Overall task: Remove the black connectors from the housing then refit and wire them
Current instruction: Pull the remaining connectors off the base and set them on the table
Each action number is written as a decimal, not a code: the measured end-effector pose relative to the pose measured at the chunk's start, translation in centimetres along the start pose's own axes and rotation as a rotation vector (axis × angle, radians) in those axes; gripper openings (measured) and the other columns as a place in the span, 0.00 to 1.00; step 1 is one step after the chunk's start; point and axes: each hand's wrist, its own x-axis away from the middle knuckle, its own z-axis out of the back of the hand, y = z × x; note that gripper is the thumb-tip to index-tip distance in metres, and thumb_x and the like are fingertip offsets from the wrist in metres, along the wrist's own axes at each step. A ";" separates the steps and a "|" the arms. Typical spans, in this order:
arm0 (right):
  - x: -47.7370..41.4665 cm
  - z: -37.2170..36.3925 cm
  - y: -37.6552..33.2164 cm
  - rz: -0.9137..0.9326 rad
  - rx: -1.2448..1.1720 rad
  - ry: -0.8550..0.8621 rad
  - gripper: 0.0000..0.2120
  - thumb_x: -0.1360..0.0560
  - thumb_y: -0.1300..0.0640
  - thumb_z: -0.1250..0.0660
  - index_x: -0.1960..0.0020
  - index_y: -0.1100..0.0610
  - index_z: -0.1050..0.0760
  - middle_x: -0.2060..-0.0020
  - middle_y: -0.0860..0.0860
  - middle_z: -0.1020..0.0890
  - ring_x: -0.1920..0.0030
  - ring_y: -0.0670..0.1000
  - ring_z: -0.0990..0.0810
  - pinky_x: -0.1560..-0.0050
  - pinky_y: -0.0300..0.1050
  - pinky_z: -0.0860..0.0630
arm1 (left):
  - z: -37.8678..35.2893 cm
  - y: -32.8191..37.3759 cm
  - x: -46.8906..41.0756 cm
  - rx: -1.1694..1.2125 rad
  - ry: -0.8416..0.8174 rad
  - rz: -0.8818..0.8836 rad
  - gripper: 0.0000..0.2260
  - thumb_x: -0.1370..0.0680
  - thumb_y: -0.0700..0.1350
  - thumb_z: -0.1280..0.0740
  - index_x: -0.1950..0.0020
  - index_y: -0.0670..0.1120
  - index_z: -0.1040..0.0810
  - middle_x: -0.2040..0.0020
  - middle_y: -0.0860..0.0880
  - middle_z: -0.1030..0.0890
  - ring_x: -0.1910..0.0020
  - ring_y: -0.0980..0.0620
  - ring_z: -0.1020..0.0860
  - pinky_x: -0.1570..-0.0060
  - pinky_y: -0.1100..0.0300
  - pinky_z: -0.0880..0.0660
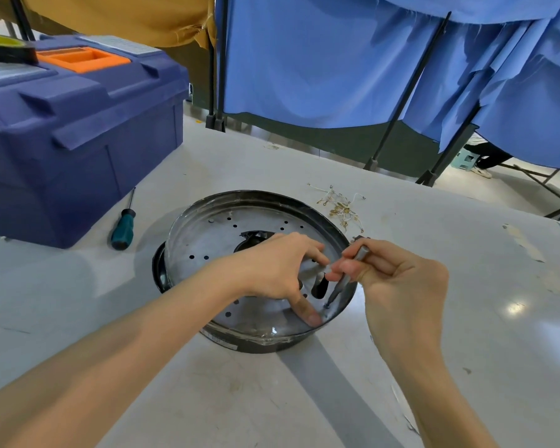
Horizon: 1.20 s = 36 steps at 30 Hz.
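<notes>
At the bench's middle, the housing (207, 240) lies open side up. The left hand (278, 266) presses its floor, fingers spread; the right hand (398, 279) pinches a metal driver (340, 286) at a near-rim screw (326, 307). Loose wires (340, 208) lie beyond it, so wiring evidently remains. The connectors cannot be made out.

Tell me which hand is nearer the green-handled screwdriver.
Left. The left hand rests on the housing, right of the screwdriver; the right hand, gripping a grey tool, is farther right at the housing's rim.
</notes>
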 end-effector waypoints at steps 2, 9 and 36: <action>0.3 -0.3 0.2 -0.009 0.018 0.096 0.15 0.32 0.76 0.30 0.66 0.56 0.21 0.72 0.49 0.17 0.70 0.48 0.16 0.67 0.29 0.25 | 0.0 -0.1 0.0 -0.019 0.008 -0.003 0.41 0.43 0.57 0.19 0.32 0.54 0.26 0.25 0.57 0.36 0.27 0.53 0.37 0.30 0.53 0.36; 1.6 -1.8 0.5 0.035 0.120 0.191 0.17 0.30 0.74 0.32 0.63 0.52 0.22 0.69 0.47 0.17 0.69 0.48 0.17 0.66 0.37 0.22 | -0.1 0.0 -0.2 -0.006 0.015 0.001 0.37 0.41 0.54 0.18 0.33 0.56 0.25 0.25 0.58 0.36 0.27 0.51 0.37 0.31 0.50 0.35; 1.0 -0.3 0.8 -0.031 0.240 0.210 0.14 0.32 0.68 0.26 0.66 0.51 0.22 0.72 0.48 0.19 0.70 0.54 0.19 0.63 0.53 0.19 | -0.1 -0.2 -0.2 0.015 0.023 0.001 0.41 0.42 0.54 0.18 0.31 0.52 0.27 0.24 0.56 0.37 0.26 0.51 0.38 0.32 0.55 0.36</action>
